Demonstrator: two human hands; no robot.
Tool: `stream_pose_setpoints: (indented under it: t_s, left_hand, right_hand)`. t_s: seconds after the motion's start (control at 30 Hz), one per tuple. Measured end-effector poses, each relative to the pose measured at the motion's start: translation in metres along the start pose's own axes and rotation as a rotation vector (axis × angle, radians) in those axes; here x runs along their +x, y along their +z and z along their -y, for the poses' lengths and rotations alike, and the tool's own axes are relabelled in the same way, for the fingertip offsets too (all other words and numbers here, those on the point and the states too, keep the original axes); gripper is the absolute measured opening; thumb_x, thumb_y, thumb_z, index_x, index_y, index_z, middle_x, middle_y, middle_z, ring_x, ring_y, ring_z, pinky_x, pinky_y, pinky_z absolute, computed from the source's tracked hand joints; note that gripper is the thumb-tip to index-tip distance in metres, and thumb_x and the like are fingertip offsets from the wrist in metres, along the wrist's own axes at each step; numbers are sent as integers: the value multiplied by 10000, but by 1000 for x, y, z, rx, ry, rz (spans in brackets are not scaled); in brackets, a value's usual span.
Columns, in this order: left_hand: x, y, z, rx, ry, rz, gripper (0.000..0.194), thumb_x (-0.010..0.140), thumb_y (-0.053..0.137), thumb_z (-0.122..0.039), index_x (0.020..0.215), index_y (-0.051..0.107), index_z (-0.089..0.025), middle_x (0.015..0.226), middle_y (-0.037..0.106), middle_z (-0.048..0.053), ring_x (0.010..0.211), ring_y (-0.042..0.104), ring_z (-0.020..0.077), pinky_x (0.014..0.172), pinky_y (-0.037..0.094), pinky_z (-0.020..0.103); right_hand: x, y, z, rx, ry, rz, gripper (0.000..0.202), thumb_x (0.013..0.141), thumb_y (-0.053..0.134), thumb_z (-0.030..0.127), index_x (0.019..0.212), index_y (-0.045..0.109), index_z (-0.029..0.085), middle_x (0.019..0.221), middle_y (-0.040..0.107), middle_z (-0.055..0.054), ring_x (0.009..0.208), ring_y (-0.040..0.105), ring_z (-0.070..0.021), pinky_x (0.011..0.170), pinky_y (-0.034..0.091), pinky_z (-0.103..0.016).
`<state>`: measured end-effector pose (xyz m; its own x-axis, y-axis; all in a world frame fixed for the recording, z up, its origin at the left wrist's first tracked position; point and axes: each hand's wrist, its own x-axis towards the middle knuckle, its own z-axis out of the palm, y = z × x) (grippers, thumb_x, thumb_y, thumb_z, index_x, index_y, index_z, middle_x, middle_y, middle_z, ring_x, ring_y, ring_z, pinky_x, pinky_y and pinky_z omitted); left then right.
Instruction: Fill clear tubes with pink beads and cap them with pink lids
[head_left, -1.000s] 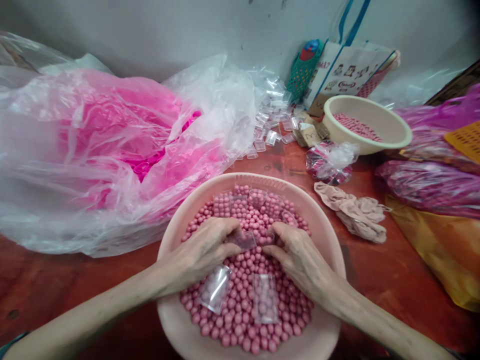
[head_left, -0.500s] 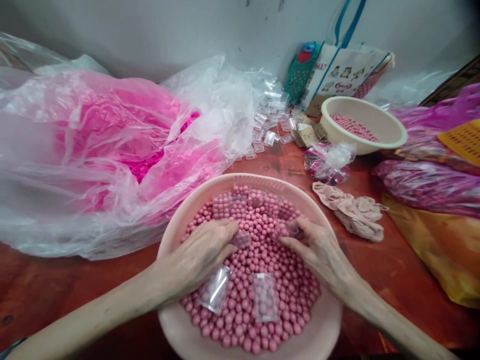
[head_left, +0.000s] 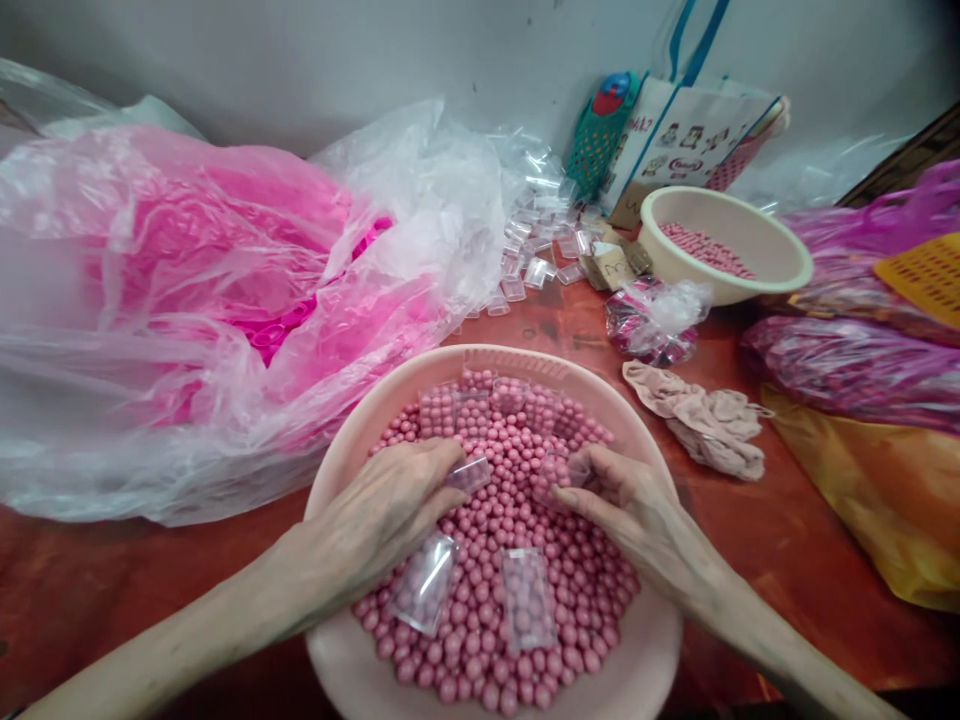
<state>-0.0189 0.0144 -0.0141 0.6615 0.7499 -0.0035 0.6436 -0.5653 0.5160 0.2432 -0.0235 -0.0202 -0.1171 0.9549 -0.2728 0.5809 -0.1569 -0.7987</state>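
A pale pink basin [head_left: 330,640] in front of me holds a heap of pink beads [head_left: 480,600]. My left hand [head_left: 405,500], over the left of the heap, pinches a small clear plastic case [head_left: 469,474] between thumb and fingers. On the right, my right hand [head_left: 619,495] grips another clear plastic case [head_left: 561,468], with pink beads showing at it. Two clear cases lie on the beads nearer me, one tilted at left [head_left: 424,584] and one at centre [head_left: 528,598]. Bead-filled cases [head_left: 472,412] line the far side of the basin.
A big clear bag of pink items [head_left: 247,290] covers the left. Loose clear cases [head_left: 536,270] lie behind the basin. Farther right are a cream bowl of beads [head_left: 787,265], a knotted plastic bag [head_left: 652,325], a crumpled beige cloth [head_left: 701,415] and purple packages [head_left: 862,370].
My left hand has shifted slightly left, its case now tipped at an angle. My right hand stays nearly in place, still gripping its case. The view has moved slightly.
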Motion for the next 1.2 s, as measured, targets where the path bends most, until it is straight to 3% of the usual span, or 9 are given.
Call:
stream_pose_setpoints:
  t_s: [0.1,0.27,0.37,0.47,0.57,0.7,0.97,1.07,1.2]
  left_hand:
    - [0,-1,0,-21,-17,13,406,970,217,-425,1211,485,-238,1146,619,71,1090,559,224,999,429,397]
    - [5,1,-2,-46,64,20,349,974,253,-363,1123,527,-206,1094,612,82,1067,549,220,985,423,394]
    - [9,3,-3,-49,73,44,289,974,290,-304,1093,535,-208,987,625,58,969,582,195,927,462,356]
    - [6,7,1,-51,73,30,288,973,315,-296,1191,483,-208,1072,614,64,1031,564,188,960,444,348]
    - [-2,10,8,-55,95,13,336,975,325,-306,1281,419,-204,1212,573,73,1174,492,194,1040,379,365]
    - [-9,11,14,-30,174,5,356,988,240,-318,1192,523,-247,1230,584,50,1192,487,215,1050,358,420]
    - [1,4,0,-14,69,-4,377,982,258,-391,1214,477,-190,1165,616,85,1109,557,215,979,446,387]
    - [0,8,1,54,69,-15,294,975,335,-316,1214,457,-197,1169,603,88,1096,562,218,940,473,376]
    - [-8,11,8,67,178,-22,397,961,366,-203,1352,297,-210,1309,504,99,1226,464,208,1020,410,362]
  right_hand:
    - [-10,-6,2,-119,-22,32,164,893,495,328,794,522,200,727,564,0,693,518,-164,638,413,-290]
    - [-7,-7,4,-374,-271,95,129,921,409,260,893,517,196,827,557,-33,774,512,-178,721,436,-327]
    - [5,0,8,-464,-371,56,150,892,408,216,790,517,199,741,551,-34,688,514,-186,654,448,-334]
    - [9,9,10,-414,-432,1,175,890,394,196,892,565,228,847,618,-51,791,574,-206,677,474,-327]
    - [10,17,9,-382,-415,-48,172,896,414,206,981,560,241,948,635,-58,880,587,-217,713,482,-336]
    - [15,18,13,-279,-279,-95,59,876,512,217,919,547,199,821,623,-28,764,580,-194,684,454,-327]
    - [9,7,23,-106,-49,73,211,861,586,286,703,490,185,673,548,23,668,518,-154,611,368,-286]
    - [8,8,17,11,-37,76,97,871,570,282,863,549,187,717,581,18,679,545,-157,632,400,-296]
    - [6,9,16,177,-95,43,283,876,559,260,1147,482,236,758,609,28,702,597,-158,659,461,-295]
